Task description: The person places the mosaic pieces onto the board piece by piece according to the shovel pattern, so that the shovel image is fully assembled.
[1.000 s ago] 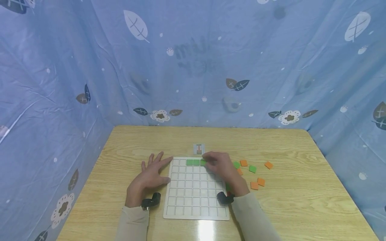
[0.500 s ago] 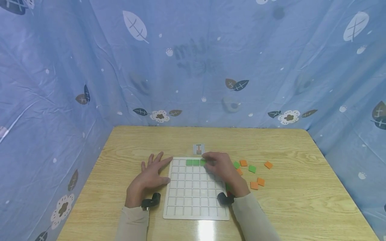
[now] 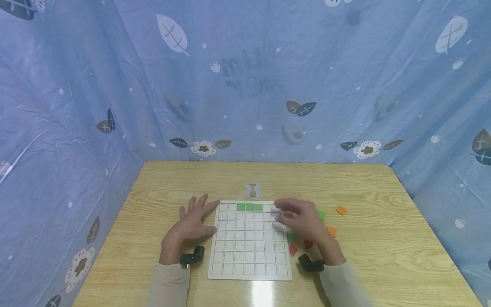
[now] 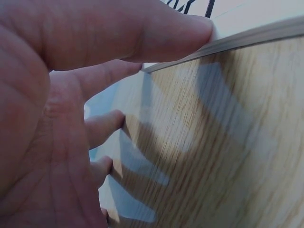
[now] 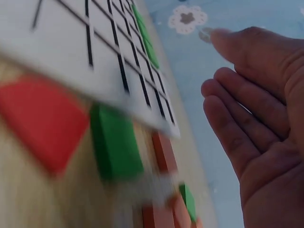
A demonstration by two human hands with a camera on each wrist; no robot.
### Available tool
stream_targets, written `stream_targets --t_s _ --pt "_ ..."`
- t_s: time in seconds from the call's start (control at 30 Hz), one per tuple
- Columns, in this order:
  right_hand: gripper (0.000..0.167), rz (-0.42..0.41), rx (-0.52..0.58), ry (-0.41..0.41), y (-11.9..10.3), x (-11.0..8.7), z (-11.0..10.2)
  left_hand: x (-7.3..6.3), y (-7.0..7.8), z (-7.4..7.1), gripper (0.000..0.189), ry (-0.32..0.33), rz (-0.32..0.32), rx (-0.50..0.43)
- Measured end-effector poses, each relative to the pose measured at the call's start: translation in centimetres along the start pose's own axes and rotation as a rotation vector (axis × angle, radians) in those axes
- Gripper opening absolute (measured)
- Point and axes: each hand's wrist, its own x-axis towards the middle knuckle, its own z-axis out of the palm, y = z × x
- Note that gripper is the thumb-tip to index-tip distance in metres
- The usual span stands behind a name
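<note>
A white gridded board (image 3: 244,246) lies flat on the table. In its far row sit three green square tiles (image 3: 249,207) side by side. My left hand (image 3: 190,222) rests at the board's left side with fingers spread. Its thumb (image 4: 185,35) touches the board's edge in the left wrist view, and the forefinger reaches the far corner. Over the board's right edge hovers my right hand (image 3: 304,218), fingers loosely bent and thumb apart, holding nothing. Beneath and beside it lie a red quarter-round piece (image 5: 45,121) and a green block (image 5: 116,142), blurred in the right wrist view.
Orange tiles (image 3: 341,210) and a green tile (image 3: 321,215) lie loose to the right; the right arm partly hides other pieces. A small printed pattern card (image 3: 253,190) lies beyond the board. A blue leaf-patterned curtain (image 3: 245,85) surrounds the table's back and sides.
My right hand has let go of the third green tile and moved right, off the tile row, toward the loose pieces. The left hand has stayed where it was.
</note>
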Motion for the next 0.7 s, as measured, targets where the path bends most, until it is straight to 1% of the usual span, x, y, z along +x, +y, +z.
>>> stream_targets --t_s 0.27,0.43,0.57,0.7 --pt "0.045 -0.001 0.018 0.026 1.6 -3.9 -3.3 0.0 0.0 0.0 0.091 0.001 0.007 -0.008" --pt "0.048 0.004 -0.004 0.047 2.6 -6.1 -5.4 0.0 -0.1 0.1 0.090 0.002 0.003 0.004" --pt "0.048 0.038 -0.055 0.075 3.3 -7.9 -7.0 0.1 -0.2 0.2 0.091 -0.001 0.001 0.015" --pt "0.051 0.110 -0.056 0.098 4.0 -9.7 -8.4 0.2 -0.2 0.2 0.091 0.002 -0.001 0.016"
